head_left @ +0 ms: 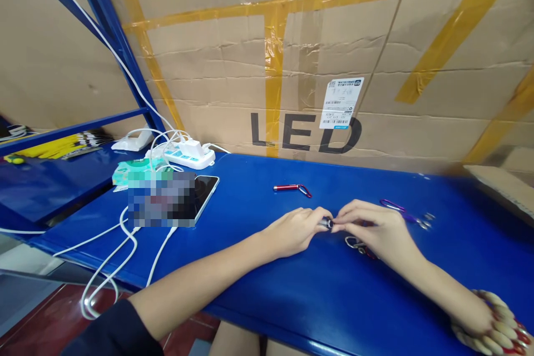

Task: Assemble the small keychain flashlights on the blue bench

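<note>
My left hand (298,231) is closed around a small dark cylinder (327,223) with a shiny rim, which looks like the end of a mini flashlight. Most of it is hidden in the fingers. The fingertips of my right hand (377,228) pinch together right at its open end; whatever they hold is too small to make out. Under the right hand lie a silver carabiner (354,243) and something red, partly covered. Beyond the hands rests a red mini flashlight (286,188) with a carabiner clip. A purple carabiner (392,205) and small metal parts (425,221) lie behind the right hand.
The blue tabletop (258,295) backs onto a large taped cardboard box (217,78) marked LED. To the left are a phone (207,192), a white power strip (196,158), a green packet (120,171) and loose white cables (136,245). A blue shelf post (120,50) rises there.
</note>
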Available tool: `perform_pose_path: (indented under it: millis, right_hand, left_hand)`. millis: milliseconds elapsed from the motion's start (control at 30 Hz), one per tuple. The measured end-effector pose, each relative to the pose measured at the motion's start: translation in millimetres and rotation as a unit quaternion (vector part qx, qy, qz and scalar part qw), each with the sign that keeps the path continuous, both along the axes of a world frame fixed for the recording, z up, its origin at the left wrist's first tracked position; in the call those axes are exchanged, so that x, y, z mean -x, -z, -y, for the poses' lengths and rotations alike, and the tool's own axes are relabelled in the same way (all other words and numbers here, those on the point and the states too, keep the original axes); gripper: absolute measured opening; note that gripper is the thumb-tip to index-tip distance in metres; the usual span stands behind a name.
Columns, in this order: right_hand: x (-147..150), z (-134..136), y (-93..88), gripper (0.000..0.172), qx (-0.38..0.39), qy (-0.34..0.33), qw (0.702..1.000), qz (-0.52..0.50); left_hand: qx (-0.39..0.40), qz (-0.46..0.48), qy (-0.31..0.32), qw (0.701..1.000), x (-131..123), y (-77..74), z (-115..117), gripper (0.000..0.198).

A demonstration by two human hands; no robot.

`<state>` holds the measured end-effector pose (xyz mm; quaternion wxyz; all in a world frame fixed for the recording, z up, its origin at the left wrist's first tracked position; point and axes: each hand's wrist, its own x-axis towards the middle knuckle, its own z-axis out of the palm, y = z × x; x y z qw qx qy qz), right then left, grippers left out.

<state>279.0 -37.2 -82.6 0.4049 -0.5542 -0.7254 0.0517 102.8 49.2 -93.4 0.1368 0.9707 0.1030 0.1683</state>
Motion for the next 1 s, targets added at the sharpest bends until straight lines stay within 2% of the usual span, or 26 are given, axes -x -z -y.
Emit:
perform_pose_path:
  millis: [167,367,533,733,1000]
  right_hand:
    - [-1,-2,3.9,0.027,0.085,0.028,0.995,-0.035]
    - [6,-1,0.7,0.035,0.106,0.082,0.990,-0.054]
    - [10,0,-3.0,0.037,0.134,0.106,0.983,-0.061]
    - [10,-2,-6.0,0.036,0.228,0.107,0.961,-0.113]
    - [7,-1,-10.5,0.033,0.202,0.087,0.965,-0.139]
  left_hand:
    - [-0.031,0.011,0.006,0.999,1,3.4,-2,0.012]
    - [-0.073,0.023,-0.005,0.997,0,3.5,-4,0.009]
    - [-0.074,0.031,-0.005,0.997,0,3.8,-3,0.011]
    - [-0.050,0.046,0.009,0.998,0,3.4,-4,0.016]
    - [-0.075,0.034,-0.004,0.997,-3,-2.2,-3,0.022]
